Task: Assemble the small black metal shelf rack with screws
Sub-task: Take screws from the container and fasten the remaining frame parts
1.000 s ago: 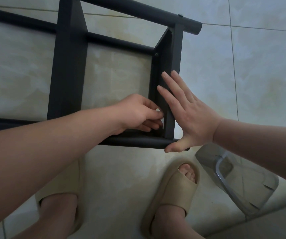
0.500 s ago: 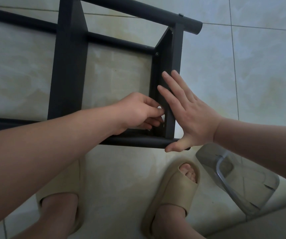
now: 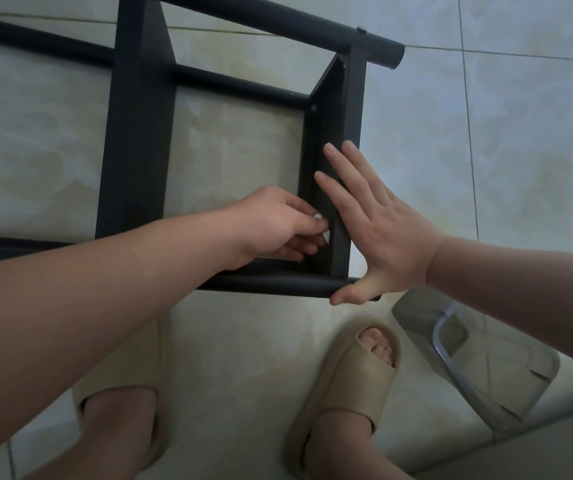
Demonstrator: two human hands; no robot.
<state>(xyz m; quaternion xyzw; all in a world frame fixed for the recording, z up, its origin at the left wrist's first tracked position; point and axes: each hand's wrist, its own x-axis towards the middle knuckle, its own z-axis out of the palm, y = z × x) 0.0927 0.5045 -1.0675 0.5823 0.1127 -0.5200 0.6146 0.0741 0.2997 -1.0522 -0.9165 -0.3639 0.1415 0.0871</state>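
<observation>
I judge the small black metal shelf rack (image 3: 132, 133) rigid, best held by its bars. Grip of right hand (image 3: 382, 233) spread flat, bracing; left hand (image 3: 271, 226) curled, contents unclear.

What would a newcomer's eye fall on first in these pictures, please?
The black rack lying on the tiled floor, filling the upper centre. The right hand presses flat against the outer side of its end bar, while the left hand, fingers curled, works at the bar's inner face; what it holds is hidden.

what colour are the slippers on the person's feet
Plain beige, no pattern; the right slipper shows it best in the head view.
</observation>
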